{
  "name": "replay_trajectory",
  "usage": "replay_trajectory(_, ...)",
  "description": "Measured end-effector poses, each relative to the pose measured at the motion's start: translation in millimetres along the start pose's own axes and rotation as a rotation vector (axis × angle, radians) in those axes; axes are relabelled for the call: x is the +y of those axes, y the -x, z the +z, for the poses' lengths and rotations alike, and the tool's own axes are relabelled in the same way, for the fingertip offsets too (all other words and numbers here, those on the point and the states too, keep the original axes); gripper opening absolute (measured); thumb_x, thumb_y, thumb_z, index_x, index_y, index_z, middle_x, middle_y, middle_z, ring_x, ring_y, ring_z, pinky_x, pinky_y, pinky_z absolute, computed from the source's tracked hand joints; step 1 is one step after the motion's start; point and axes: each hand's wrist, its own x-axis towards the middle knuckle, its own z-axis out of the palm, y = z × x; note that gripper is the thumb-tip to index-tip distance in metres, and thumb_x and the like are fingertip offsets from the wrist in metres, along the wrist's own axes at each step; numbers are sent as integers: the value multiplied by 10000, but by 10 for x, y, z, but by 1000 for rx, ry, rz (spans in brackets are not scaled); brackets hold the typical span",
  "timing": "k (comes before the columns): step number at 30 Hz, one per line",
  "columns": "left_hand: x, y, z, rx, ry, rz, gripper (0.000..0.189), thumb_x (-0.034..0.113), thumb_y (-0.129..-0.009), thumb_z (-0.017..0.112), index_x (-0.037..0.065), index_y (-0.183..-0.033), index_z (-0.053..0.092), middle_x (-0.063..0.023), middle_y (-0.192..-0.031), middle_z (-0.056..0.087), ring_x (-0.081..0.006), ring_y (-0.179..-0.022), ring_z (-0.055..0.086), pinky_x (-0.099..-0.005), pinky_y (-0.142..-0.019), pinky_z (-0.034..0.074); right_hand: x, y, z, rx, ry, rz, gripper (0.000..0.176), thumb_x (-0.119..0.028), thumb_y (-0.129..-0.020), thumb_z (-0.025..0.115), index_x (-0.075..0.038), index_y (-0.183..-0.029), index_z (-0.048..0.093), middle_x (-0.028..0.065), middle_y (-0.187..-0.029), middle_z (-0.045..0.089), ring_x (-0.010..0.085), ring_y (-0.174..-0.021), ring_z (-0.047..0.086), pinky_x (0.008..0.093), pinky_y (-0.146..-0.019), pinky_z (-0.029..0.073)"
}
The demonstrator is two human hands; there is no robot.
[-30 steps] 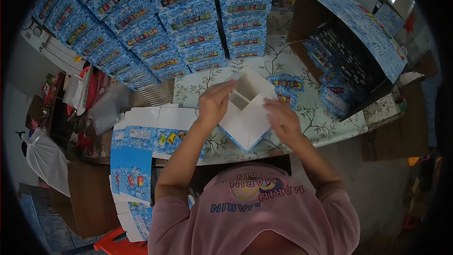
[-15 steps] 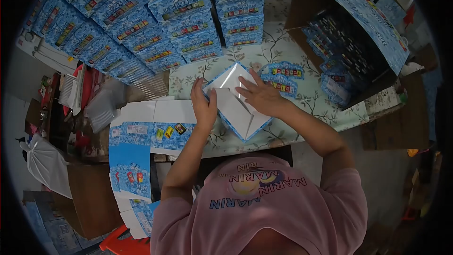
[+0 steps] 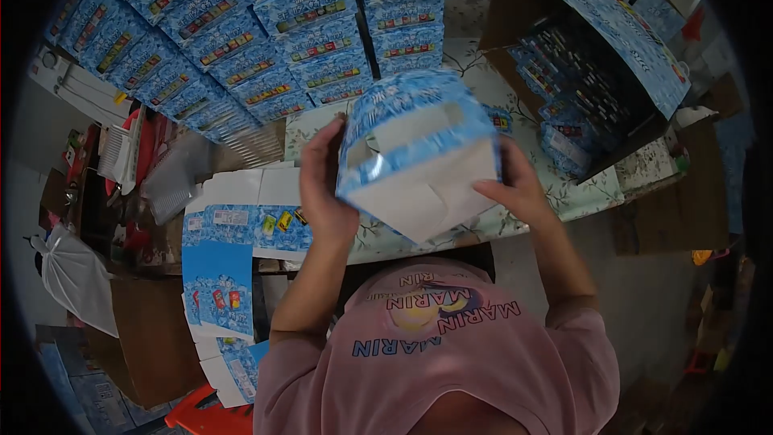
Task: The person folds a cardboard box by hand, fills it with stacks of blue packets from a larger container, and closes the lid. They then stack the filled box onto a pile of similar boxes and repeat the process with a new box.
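A blue-and-white printed cardboard box [image 3: 427,185] with window cut-outs is lifted above the flowered tablecloth [image 3: 564,205]. It is tilted, so its white folded base faces me and its printed side shows above. My left hand [image 3: 328,193] presses against the box's left side, thumb near the lower corner. On the right side my right hand [image 3: 519,185] grips it, the thumb lying on the white base and the other fingers partly hidden behind. A printed blue card [image 3: 501,119] lies just beyond the right hand, partly covered by the box.
Tall stacks of similar blue boxes [image 3: 322,44] line the back left. A large open carton [image 3: 660,72] holding many blue printed packs [image 3: 564,84] rests on its side at right. Flat unfolded cartons [image 3: 217,270] lie at left, near clear plastic trays [image 3: 173,185].
The box was resting on the tablecloth with its white flaps under both hands. Now it is raised and turned, its printed side showing, with a hand on either side.
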Motion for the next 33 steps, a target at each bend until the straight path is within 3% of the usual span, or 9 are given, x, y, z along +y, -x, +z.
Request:
replay_trajectory(4, 384, 209, 197, -177, 77, 201, 567, 418, -931, 271, -49, -1165, 492, -205, -1226, 505, -276, -1199, 421, -410, -1012, 303, -19, 395, -80, 92, 85, -589, 416, -44, -772, 617, -46, -1151, 443, 168, -1325, 436, 310, -1297, 327, 452, -1056, 259)
replay_trajectory(6, 276, 187, -36, -488, -474, 466, 352, 289, -872, 483, 2, -1046, 587, -124, -1036, 612, -226, -1098, 486, -410, -970, 311, 121, 400, -90, 125, 233, -410, 407, 24, -753, 576, -46, -1136, 457, 134, -1310, 458, 305, -1288, 345, 407, -1041, 293)
replay_trajectory(10, -248, 444, -222, -677, -1211, 418, 193, 130, -743, 650, 68, -926, 648, -79, -897, 642, -233, -984, 551, -444, -959, 300, 715, 257, -199, 48, 490, -149, 329, 72, -773, 514, -46, -1080, 527, 124, -1173, 555, 260, -1144, 498, 347, -936, 395)
replay_trajectory(13, -427, 600, -378, -710, -1082, 383, 128, 98, -760, 636, 56, -881, 648, -82, -875, 642, -230, -934, 579, -434, -907, 372, 943, 91, -161, 68, 519, -30, 198, 38, -828, 483, -23, -993, 574, 98, -1005, 629, 208, -981, 597, 308, -833, 451)
replay_trajectory(19, -345, -359, -1045, 299, -886, 230, 153, 127, -778, 650, 1, -850, 605, -136, -848, 615, -290, -791, 595, -336, -712, 466, 1349, -372, -115, 166, 475, 15, 171, 26, -846, 486, -12, -989, 571, 87, -887, 625, 135, -813, 589, 254, -744, 454)
replay_trajectory(21, -475, -869, -1483, 534, -1213, 264, 227, 204, -766, 671, -3, -804, 584, -145, -780, 595, -312, -736, 585, -368, -668, 465, 1460, -488, -79, 240, 481, -9, 157, 12, -853, 499, -5, -992, 569, 91, -881, 621, 121, -792, 575, 251, -733, 449)
replay_trajectory(25, -796, -1386, -2198, 566, -1616, 501, 277, 264, -763, 669, 8, -756, 561, -136, -715, 572, -337, -682, 572, -411, -618, 455, 1533, -629, -20, 389, 433, -99, 151, -8, -868, 498, 0, -1001, 571, 84, -882, 621, 124, -786, 571, 259, -732, 454)
replay_trajectory(27, -830, -1481, -2381, 358, -1861, 187, 248, 245, -778, 647, 24, -728, 547, -122, -670, 549, -358, -652, 560, -456, -591, 439, 1487, -662, -37, 360, 343, -58, 168, -62, -894, 494, 3, -1033, 562, 72, -945, 616, 129, -847, 562, 265, -771, 453)
replay_trajectory(33, -277, -815, -1645, 344, -1154, 577, 174, 100, -831, 577, 33, -690, 501, -107, -625, 507, -250, -539, 495, -343, -509, 400, 1132, -795, 199, 242, 117, -99, 385, -199, -912, 516, -38, -1251, 430, 98, -1128, 550, 160, -1005, 541, 277, -835, 433)
